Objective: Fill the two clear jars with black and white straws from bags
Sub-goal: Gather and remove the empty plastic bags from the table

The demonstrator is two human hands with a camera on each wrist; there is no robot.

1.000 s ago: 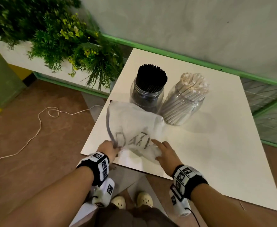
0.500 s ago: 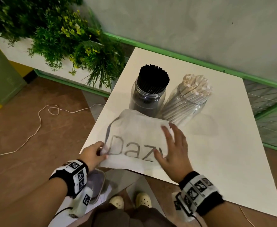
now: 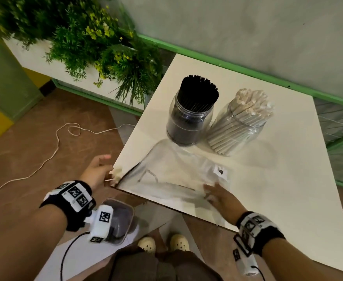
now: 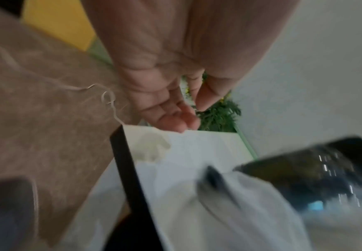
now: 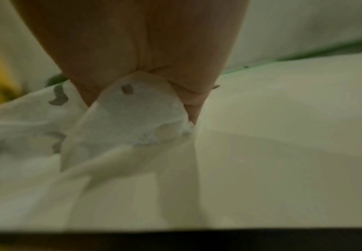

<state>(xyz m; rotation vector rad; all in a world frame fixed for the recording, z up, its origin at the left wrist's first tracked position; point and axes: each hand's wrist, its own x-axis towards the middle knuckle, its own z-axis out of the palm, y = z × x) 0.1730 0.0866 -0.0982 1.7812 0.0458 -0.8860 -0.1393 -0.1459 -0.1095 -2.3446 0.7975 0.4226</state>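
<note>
Overhead, the table (image 3: 288,179) carries two clear jars standing side by side near its far edge: the left jar (image 3: 189,122) packed with black straws (image 3: 199,92), the right jar (image 3: 241,128) packed with white straws (image 3: 253,104), the two touching or nearly so. An empty bag (image 3: 172,177) lies flat on the table just in front of the jars, blurred, at the near left corner. Left hand (image 3: 97,171) hangs off the table's left edge, fingers relaxed and spread, holding nothing. Right hand (image 3: 221,195) rests on the bag's near right part; whether it grips cannot be told from this view. Plants (image 3: 97,43) crowd the table's far left side; a cord (image 3: 55,142) loops on the floor; a lidded container (image 3: 120,220) sits below the left wrist, beside the shoes (image 3: 162,243). Left wrist view: the left hand (image 4: 171,95) is loosely open and empty above the table corner, with the bag (image 4: 240,212) and dark jar (image 4: 317,175) blurred below. Right wrist view: the right hand (image 5: 145,56) pinches a bunched fold of the bag (image 5: 132,117) against the table (image 5: 294,152); fingertips are hidden by the fold.
</note>
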